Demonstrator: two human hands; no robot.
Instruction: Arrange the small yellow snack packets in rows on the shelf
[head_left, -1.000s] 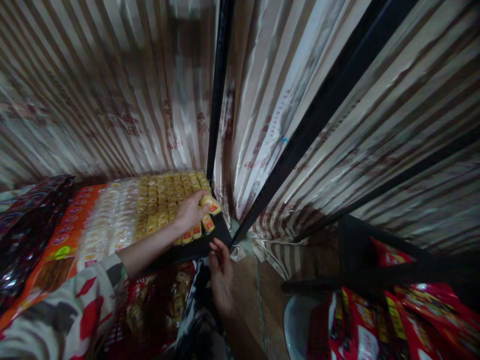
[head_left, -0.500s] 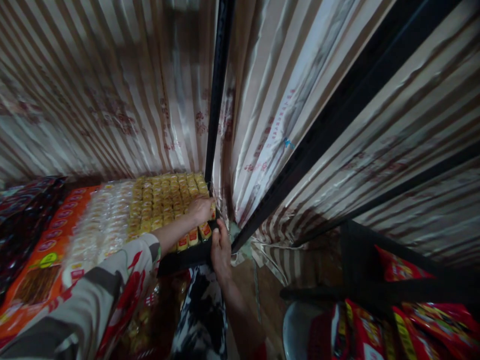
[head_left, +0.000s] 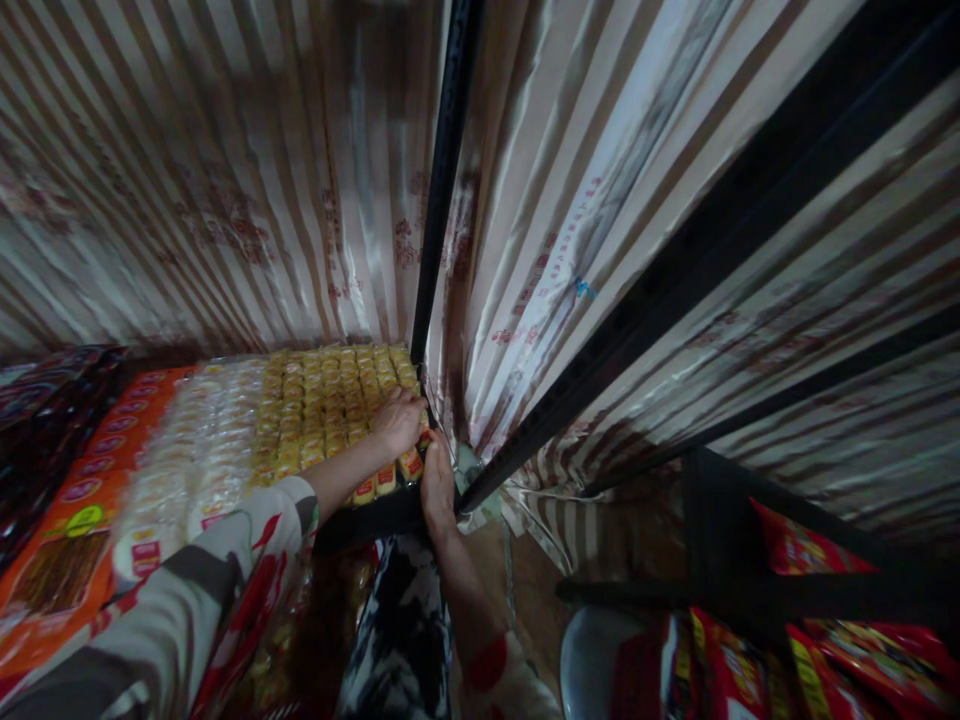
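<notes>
My left hand (head_left: 401,421) is closed at the right end of several rows of yellow wrapped snack packets (head_left: 322,400). Its fingers curl over a small yellow packet (head_left: 424,436), mostly covered by them. Fairly straight fingers on my right hand (head_left: 438,482) reach up beside the shelf's corner, and their tips touch or nearly touch that same packet. Both hands almost meet there. Beneath the packets runs the black shelf edge (head_left: 367,522).
White wrapped packets (head_left: 169,460), an orange snack bag (head_left: 64,530) and dark packages (head_left: 52,430) lie leftward. Black posts, including an upright (head_left: 442,190) and a slanted one (head_left: 622,340), stand before striped sheeting (head_left: 300,180). Red bags (head_left: 727,660) sit low at right.
My right hand has risen slightly toward my left hand, and its fingertips now lie against the corner packet. The left hand stays in nearly the same place, and the view has shifted a little.
</notes>
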